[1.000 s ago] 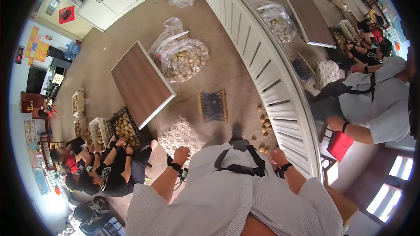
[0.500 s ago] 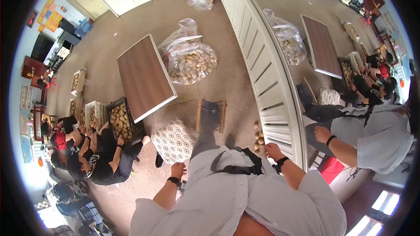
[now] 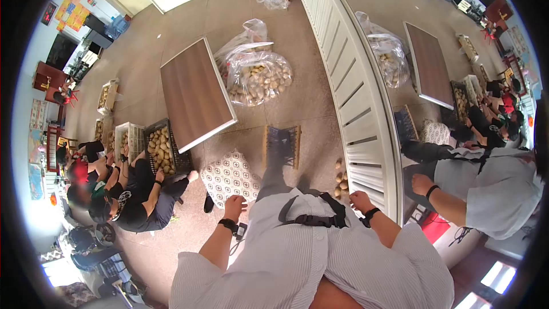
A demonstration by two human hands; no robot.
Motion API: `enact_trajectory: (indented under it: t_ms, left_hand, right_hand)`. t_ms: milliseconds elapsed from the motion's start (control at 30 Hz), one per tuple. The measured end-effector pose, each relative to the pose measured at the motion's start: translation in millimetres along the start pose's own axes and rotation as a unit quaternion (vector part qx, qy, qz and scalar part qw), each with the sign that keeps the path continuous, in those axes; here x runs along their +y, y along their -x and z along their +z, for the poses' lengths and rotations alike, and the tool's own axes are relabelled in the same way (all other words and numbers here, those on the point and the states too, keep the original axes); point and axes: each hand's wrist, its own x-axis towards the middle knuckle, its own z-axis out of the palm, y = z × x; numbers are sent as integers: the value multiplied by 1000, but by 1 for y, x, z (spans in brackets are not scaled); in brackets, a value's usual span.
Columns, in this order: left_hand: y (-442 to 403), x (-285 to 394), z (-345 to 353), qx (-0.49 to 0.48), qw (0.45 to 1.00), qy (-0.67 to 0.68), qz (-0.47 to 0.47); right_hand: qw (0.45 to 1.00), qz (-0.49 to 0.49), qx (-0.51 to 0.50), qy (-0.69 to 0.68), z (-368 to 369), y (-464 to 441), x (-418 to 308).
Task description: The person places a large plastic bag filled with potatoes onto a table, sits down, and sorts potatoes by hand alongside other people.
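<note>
My left hand (image 3: 235, 207) hangs beside my body, in front of a patterned cloth-covered seat (image 3: 231, 178). Its fingers are bent but slightly apart, with nothing visible in them. My right hand (image 3: 359, 201) is held near the white slatted panel (image 3: 360, 131), its fingers curled in and no object showing. Both wrists carry dark bands. A few potato-like pieces (image 3: 341, 178) lie on the floor at the panel's foot. Ahead of my legs is a wooden-sided frame with dark webbing (image 3: 281, 146).
A brown-topped table (image 3: 197, 94) stands ahead, beside clear plastic bags (image 3: 260, 77) of potato-like produce. To the left, people (image 3: 137, 200) sit by a black crate (image 3: 166, 149) and a white crate (image 3: 127, 140). A mirror (image 3: 457, 109) above the panel reflects the room.
The view has shifted slightly, so the room sits a little further right. My left hand has risen somewhat and its fingers have loosened. My right hand stays about where it was.
</note>
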Motion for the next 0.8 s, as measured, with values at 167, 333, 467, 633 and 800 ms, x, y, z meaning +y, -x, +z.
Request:
enact_trajectory:
  t_ms: [167, 333, 467, 633, 800]
  left_hand:
    - [19, -20, 5, 17, 999, -8, -36]
    - [27, -48, -1, 27, 997, -17, -65]
    - [-1, -62, -5, 12, 996, -12, -84]
    - [-22, -28, -7, -5, 999, 0, -34]
    - [-16, 14, 5, -4, 1000, 7, 13]
  right_hand:
    - [999, -18, -18, 27, -4, -15, 11]
    - [1000, -23, -4, 15, 0, -17, -17]
    - [1000, -23, -2, -3, -2, -17, -43]
    - [999, -28, 5, -20, -1, -14, -56]
    - [998, -54, 25, -31, 5, -9, -30]
